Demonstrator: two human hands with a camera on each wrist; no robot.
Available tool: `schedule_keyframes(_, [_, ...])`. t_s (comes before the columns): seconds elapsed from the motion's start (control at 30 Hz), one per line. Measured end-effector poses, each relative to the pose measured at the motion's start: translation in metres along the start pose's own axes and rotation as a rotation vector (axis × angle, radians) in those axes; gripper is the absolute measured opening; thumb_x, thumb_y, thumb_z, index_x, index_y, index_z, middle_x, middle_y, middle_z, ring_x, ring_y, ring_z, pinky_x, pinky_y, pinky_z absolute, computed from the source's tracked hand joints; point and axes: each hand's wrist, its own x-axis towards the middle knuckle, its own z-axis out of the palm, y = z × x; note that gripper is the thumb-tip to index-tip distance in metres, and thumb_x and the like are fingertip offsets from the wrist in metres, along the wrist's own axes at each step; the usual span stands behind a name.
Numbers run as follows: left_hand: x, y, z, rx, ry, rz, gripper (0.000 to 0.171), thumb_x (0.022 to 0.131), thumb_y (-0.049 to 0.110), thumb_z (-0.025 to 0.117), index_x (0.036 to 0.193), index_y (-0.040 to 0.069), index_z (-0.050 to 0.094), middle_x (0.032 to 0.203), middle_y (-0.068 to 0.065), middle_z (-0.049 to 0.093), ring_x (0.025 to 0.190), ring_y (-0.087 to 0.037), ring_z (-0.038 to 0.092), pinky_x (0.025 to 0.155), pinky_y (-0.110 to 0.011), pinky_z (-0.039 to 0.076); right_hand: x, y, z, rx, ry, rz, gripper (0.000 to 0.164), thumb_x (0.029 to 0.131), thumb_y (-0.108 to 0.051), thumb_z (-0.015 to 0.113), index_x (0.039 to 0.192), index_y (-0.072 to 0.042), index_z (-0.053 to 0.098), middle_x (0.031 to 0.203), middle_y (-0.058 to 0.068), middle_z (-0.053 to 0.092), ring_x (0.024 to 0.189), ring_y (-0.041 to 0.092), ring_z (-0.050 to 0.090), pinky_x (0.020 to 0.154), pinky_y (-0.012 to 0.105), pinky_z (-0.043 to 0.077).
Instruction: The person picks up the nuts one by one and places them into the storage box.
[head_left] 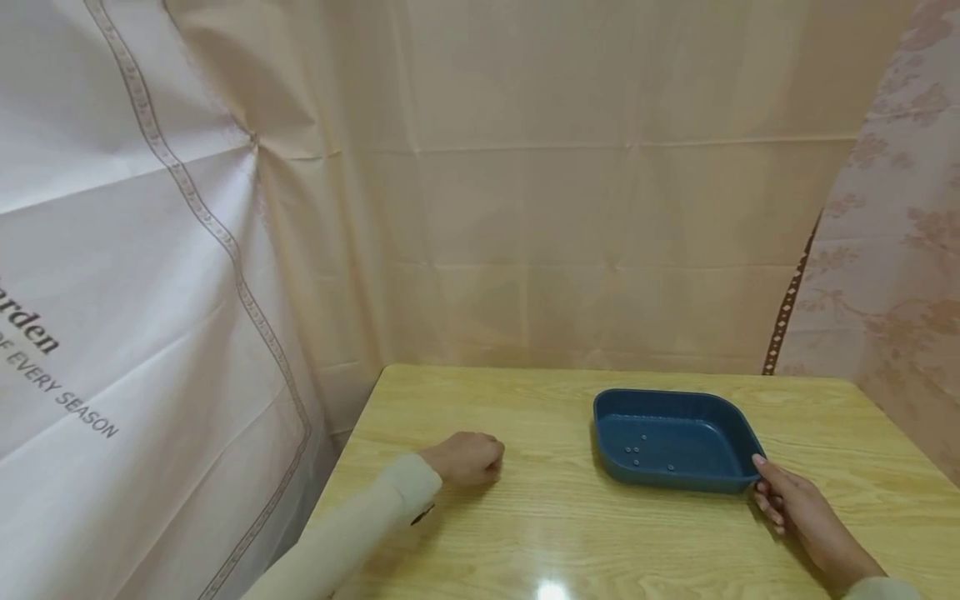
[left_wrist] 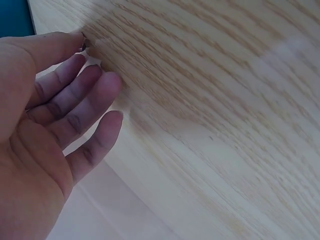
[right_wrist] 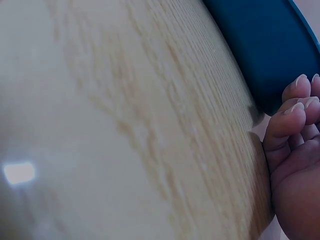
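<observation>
A dark blue rectangular tray with rounded corners sits on the right half of the table. Several tiny metal nuts lie on its floor, mostly toward the left. At the tray's near right corner my right hand grips the rim, thumb on top and fingers curled below. To the left of the tray, my left hand is low over the wood. In the left wrist view, the thumb and index fingertips of that hand pinch a small dark piece, mostly hidden; I cannot tell its kind.
The table has a pale wood-grain top, with a bright light reflection near its front. A beige cloth hangs behind it. Printed white cloth hangs at the left, and flowered cloth at the right.
</observation>
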Motion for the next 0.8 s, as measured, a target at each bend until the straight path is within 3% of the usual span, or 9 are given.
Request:
schedule_keyframes(0.53, [-0.0027,0.0029,-0.001,0.029,-0.028,-0.021,0.005,0.102,0.022,0.067,0.101,0.019,0.069,0.097,0.011,0.067,0.086,0.001,0.06,0.075,-0.015,0.05,0.0016,-0.001,-0.0006,-0.015,-0.008,0.004,0.052,0.109,-0.053,0.038,0.085,-0.008,0.051,0.069,-0.002,0.05,0.053,0.01,0.043,0.05,0.031,0.046])
schedule_keyframes(0.8, [-0.0041,0.0007,-0.0002,0.054,0.023,0.004,0.005,0.102,0.024,0.068,0.1,0.02,0.069,0.096,0.011,0.067,0.083,0.001,0.06,0.072,-0.016,0.05,0.0028,-0.0001,-0.0009,-0.017,-0.006,0.036,0.055,0.108,-0.056,0.037,0.086,-0.008,0.051,0.07,-0.001,0.049,0.055,0.012,0.044,0.053,0.033,0.047])
